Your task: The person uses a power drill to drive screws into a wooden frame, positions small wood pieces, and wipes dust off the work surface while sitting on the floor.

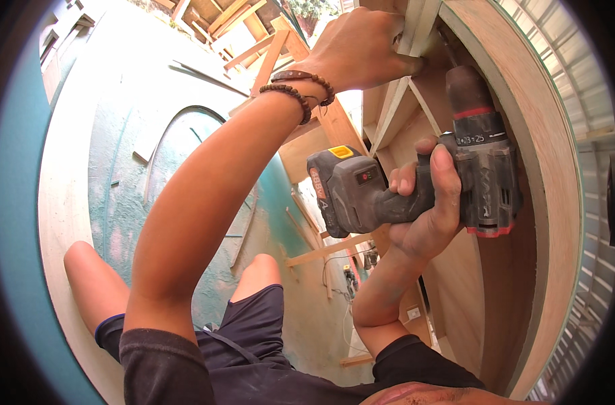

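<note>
A black cordless drill (484, 172) with red trim is in my right hand (425, 216), which wraps round its grip. The drill lies sideways, its battery (341, 192) to the left. Its chuck (466, 88) points up into a curved wooden cabinet, and a thin bit (448, 47) reaches towards the inner corner. The bit's tip is in shadow, so contact cannot be made out. Just left of it, my left hand (358, 50) is closed on a pale wooden batten (419, 27), its thumb pointing towards the bit. Some of its fingertips are hidden.
A curved plywood edge (547, 162) runs close along the drill's right side. Wooden ribs (392, 111) cross the cabinet behind my hands. Below, a second tool (350, 280) and a cable lie near the floor. Timber offcuts (236, 27) are piled at the far side.
</note>
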`<state>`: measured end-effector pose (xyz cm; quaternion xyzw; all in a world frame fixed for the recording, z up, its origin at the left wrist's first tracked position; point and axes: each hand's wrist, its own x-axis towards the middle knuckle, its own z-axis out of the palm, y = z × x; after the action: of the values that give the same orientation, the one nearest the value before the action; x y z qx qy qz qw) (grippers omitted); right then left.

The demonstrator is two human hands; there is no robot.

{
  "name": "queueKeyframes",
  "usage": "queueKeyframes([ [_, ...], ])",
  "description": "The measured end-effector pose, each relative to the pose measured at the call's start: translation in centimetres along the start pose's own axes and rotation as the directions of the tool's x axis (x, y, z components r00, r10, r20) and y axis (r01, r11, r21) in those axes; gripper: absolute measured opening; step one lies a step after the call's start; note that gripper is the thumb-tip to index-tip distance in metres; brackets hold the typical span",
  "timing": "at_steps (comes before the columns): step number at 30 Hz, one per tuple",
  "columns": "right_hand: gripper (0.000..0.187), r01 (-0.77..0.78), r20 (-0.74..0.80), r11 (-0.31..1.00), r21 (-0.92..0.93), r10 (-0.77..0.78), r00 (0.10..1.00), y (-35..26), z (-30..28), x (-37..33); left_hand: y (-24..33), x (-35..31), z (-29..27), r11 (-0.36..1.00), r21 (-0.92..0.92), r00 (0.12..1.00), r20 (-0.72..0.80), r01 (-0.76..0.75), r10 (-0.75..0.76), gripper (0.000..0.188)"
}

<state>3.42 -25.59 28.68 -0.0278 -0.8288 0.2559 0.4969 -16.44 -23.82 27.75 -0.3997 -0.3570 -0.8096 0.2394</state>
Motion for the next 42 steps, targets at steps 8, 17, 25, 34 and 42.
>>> queueKeyframes([
  [8,0.020,0.036,0.005,0.999,0.004,-0.036,0.999,0.2,-0.2,0.5,0.4,0.6,-0.8,0.994,-0.086,0.998,0.026,-0.059,0.062,0.033],
  [17,0.022,0.035,0.023,0.999,0.016,-0.035,0.999,0.5,-0.5,0.6,-0.5,0.5,0.5,0.999,0.029,1.000,-0.010,-0.021,0.021,0.046],
  [25,0.023,0.059,0.057,0.996,-0.064,-0.056,0.997,0.2,-0.5,0.4,-0.7,0.5,0.3,0.999,0.034,0.999,0.025,-0.024,0.023,0.042],
  [34,0.024,-0.027,0.037,1.000,-0.015,0.027,0.999,-0.3,-0.9,0.6,-0.9,0.5,0.6,0.999,-0.027,0.999,0.013,-0.045,0.045,0.038],
  [42,0.024,-0.202,0.180,0.937,0.285,0.155,0.971,0.2,-2.4,2.0,-1.3,0.8,0.6,0.998,-0.028,0.998,0.006,-0.058,0.058,0.038],
])
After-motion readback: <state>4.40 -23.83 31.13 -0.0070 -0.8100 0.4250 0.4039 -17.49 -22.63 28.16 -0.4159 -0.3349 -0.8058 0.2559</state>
